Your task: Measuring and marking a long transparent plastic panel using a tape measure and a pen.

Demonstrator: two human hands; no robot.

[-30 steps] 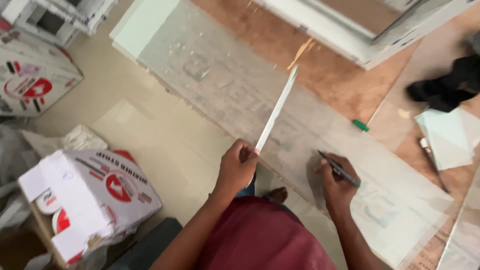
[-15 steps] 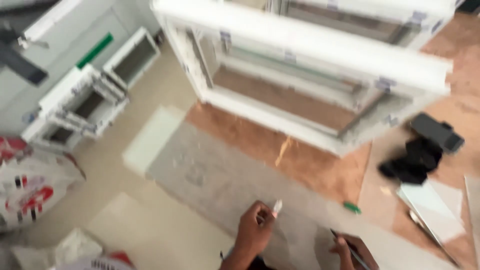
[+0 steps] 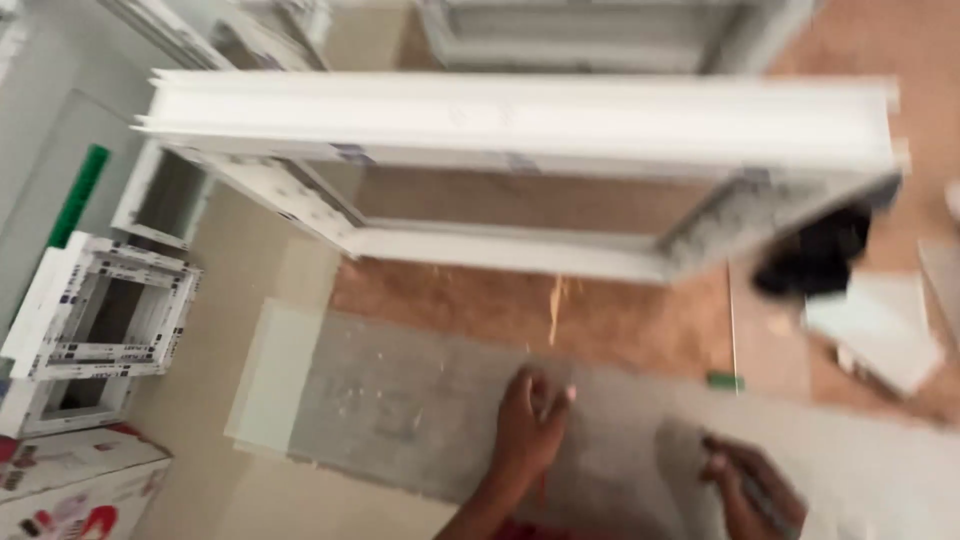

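Left hand [image 3: 530,425] flat, empty on glass sheet [image 3: 400,410]; sheet's long axis runs 10-to-4; right hand [image 3: 750,490] at 4 grips pen [image 3: 745,480].

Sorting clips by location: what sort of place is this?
Probably a window-making workshop: a big white window frame on the bench, smaller frames stacked at the side, and a glass sheet under the left hand.

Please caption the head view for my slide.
Left hand on a glass sheet, right hand gripping a pen; white window frame beyond.
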